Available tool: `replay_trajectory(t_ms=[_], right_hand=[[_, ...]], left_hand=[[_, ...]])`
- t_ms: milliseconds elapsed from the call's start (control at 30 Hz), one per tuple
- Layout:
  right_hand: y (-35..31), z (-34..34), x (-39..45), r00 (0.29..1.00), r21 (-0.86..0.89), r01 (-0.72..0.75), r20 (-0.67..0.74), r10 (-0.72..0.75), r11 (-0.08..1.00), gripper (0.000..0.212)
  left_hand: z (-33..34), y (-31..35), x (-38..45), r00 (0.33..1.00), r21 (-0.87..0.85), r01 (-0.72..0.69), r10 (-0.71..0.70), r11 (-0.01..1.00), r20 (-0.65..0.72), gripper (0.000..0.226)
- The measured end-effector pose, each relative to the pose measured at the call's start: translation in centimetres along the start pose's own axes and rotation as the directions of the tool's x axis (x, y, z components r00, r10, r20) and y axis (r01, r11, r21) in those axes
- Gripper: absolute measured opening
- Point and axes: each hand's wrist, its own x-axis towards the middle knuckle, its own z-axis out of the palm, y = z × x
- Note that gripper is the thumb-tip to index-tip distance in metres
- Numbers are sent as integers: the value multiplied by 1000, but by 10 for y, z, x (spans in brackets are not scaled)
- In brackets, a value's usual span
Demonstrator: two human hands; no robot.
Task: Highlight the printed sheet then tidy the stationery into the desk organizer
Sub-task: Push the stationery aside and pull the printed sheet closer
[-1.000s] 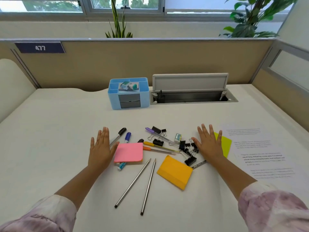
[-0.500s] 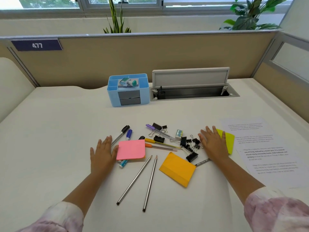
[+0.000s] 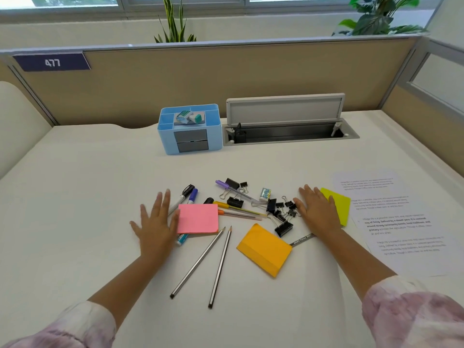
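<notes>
Presently, by size, with the risk noted per entry:

- desk [image 3: 75,222]: white, carries everything below; items lie loose on it, so a careless sweep could send small ones over the edge
- printed sheet [image 3: 391,222]: flat at the right, right of the clutter, no highlighting visible; nothing pins it, so a marker stroke would likely drag or crease it unless 1 hand holds it
- desk organizer [image 3: 213,136]: blue, at the back beside the open cable tray [image 3: 288,133], well apart from the stationery; a central slot already holds small items, so crowding is possible
- left hand [image 3: 157,224]: flat, fingers spread, holding nothing, touching the pink sticky pad [image 3: 198,218]; the pad lies over several markers [image 3: 187,194], so lifting it could roll them
- right hand [image 3: 317,209]: flat, fingers straight, gripping nothing, resting partly over the yellow sticky pad [image 3: 339,205]
- orange sticky pad [image 3: 265,249]: overlaps 1 pencil end
- 2 pencils [image 3: 221,267]: loose, round-looking, likely to roll
- binder clips [image 3: 283,212]: black, tangled with pens [image 3: 238,209]; a pull on 1 may drag its neighbours
- small eraser [image 3: 265,193]: easily overlooked among the clips
</notes>
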Motion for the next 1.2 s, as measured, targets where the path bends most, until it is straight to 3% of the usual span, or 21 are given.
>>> replay_trajectory(t_ms=[67,167,233,333,433,533,667,900,1200], right_hand=[[-2,2,-1,1000,-24,1,25,-1,1000,55],[-3,-2,-2,1000,18,-3,6,3,1000,55],[-3,-6,-6,994,28,-10,-107,13,1000,54],[0,-10,-18,957,10,-35,-289,36,999,59],[1,-5,-33,950,61,-123,-282,135,991,56],[-5,6,-45,967,79,-197,-146,207,977,57],[-19,11,-42,974,88,-192,-101,201,977,59],[-44,10,-25,997,161,-55,-52,64,985,71],[-89,24,-4,990,106,137,5,-138,985,75]], left_hand=[[3,25,-6,989,42,-142,143,989,-22,60],[18,68,-24,906,65,-423,421,904,49,56],[29,89,-41,827,19,-552,545,833,140,58],[41,99,-64,641,12,-753,730,658,237,58],[50,88,-80,547,83,-834,801,545,242,61],[52,69,-82,561,173,-827,778,534,281,66],[44,46,-66,641,250,-767,706,590,302,67],[28,11,-36,761,287,-646,570,707,309,64],[16,-15,-26,823,288,-567,513,772,244,58]])
